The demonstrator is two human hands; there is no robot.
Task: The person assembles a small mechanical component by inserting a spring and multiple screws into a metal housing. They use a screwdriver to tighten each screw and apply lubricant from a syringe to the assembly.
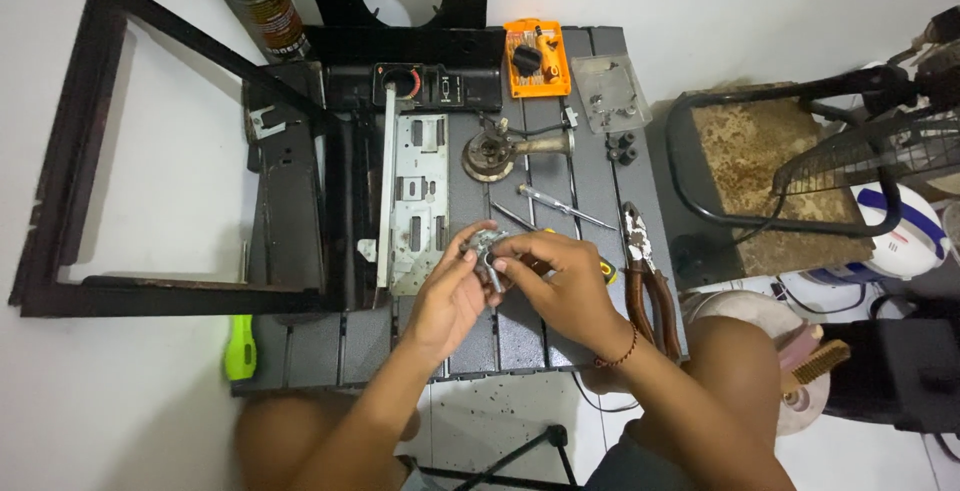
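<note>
Black metal frame point(70, 151): largest item, well to the left of both hands and beyond them, lying flat and open on the white floor.

Dark slatted work table point(590, 166): directly under both hands; its far edge lies ahead of the fingertips.

Black stove body point(300, 181): on the table, left of the left hand, with a pale punched metal plate point(418, 201) just beyond that hand's knuckles.

Fan guard point(880, 151): well to the right of the right hand, off the table.

Pliers point(645, 281): just right of the right hand, long axis running toward and away from the person, handles nearer.

Burner with pipe point(495, 154): ahead of both hands, pipe pointing right.

Orange bit case point(536, 58): far ahead of the hands, at the table's back edge.

Screwdriver point(565, 208): just ahead of the right hand, slanting down to the right.

Green-handled tool point(240, 346): well left of the left hand, at the table's near corner.

Left hand point(450, 296): fingers closed around the left side of the small metal part.

Right hand point(565, 286): fingers pinched on the same part from the right; thumb and forefinger nearest to it.

Small metal part point(487, 248): greyish, held between the two hands above the table's middle, at the fingertips of both. It sits about equally near each hand; its long axis cannot be told, since the fingers cover much of it.
</note>
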